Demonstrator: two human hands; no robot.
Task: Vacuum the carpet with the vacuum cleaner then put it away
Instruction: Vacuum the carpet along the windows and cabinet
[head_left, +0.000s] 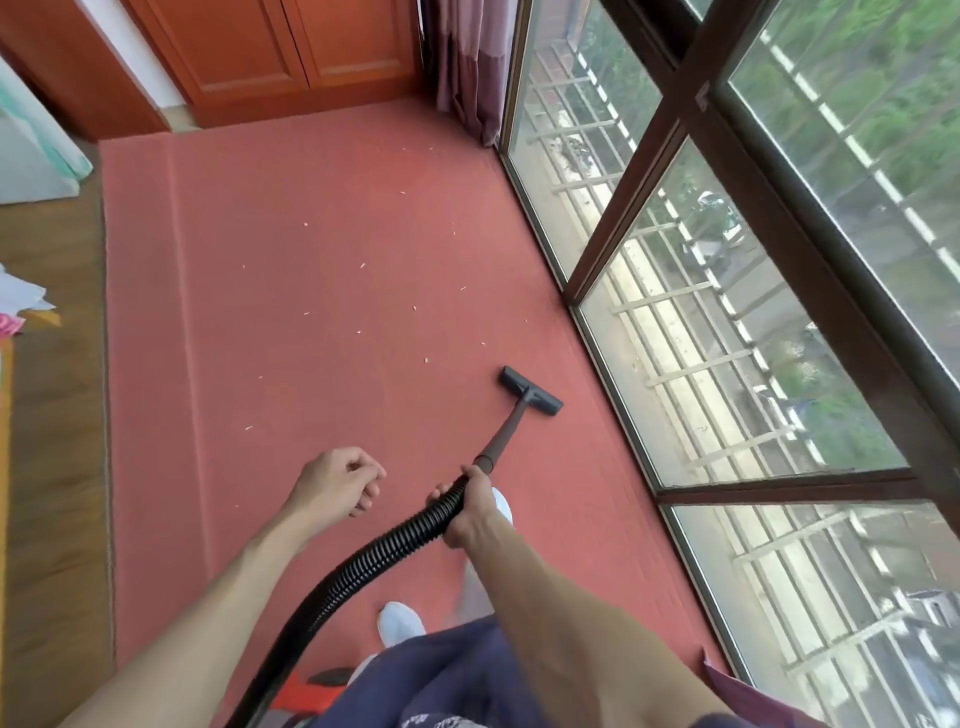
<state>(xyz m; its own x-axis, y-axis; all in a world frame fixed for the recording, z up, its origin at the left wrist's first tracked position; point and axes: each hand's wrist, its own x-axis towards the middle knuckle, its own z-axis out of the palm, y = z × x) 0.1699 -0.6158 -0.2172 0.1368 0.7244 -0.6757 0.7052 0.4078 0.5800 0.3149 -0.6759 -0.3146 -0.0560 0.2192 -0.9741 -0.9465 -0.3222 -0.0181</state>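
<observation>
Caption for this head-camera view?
Right hand steers the vacuum hose; nozzle on crumb-strewn red carpet.

The carpet (311, 338) runs forward to a cabinet (291, 52) at its far end, with a window wall (753, 312) along its right edge and bare floor (52, 415) on its left. The floor head (531, 391) sits flat on the carpet near the window side, and the hose (363, 561) trails back from it through the right hand (470, 506) to the person's left. Scattered scraps (362, 266) lie ahead and left of the floor head (the left hand (337, 480) hangs above the carpet, beside the right).
</observation>
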